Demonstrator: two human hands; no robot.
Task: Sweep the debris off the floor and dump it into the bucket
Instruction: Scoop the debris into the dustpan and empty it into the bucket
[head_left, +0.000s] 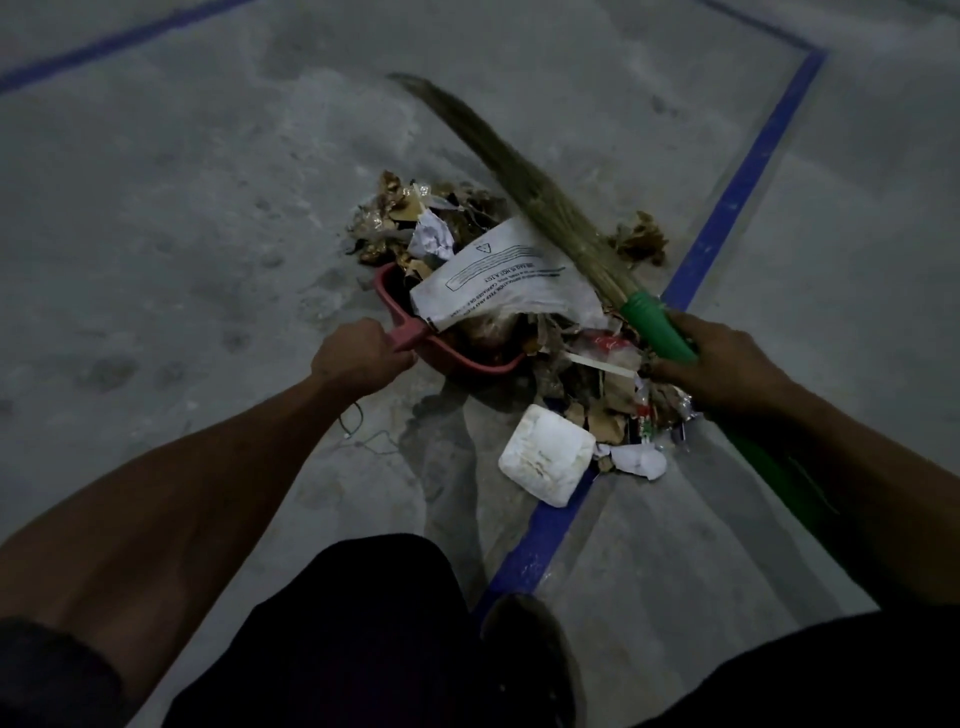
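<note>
Your left hand has its fingers curled round the red dustpan handle; your right hand grips the green broom handle. The debris is heaped on the floor, seemingly spilling into the pan, across blue tape.

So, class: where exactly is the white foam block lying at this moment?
In the head view the white foam block lies on the floor just right of centre, at the near edge of the debris pile, resting partly on the blue floor line, below the red dustpan.
</note>
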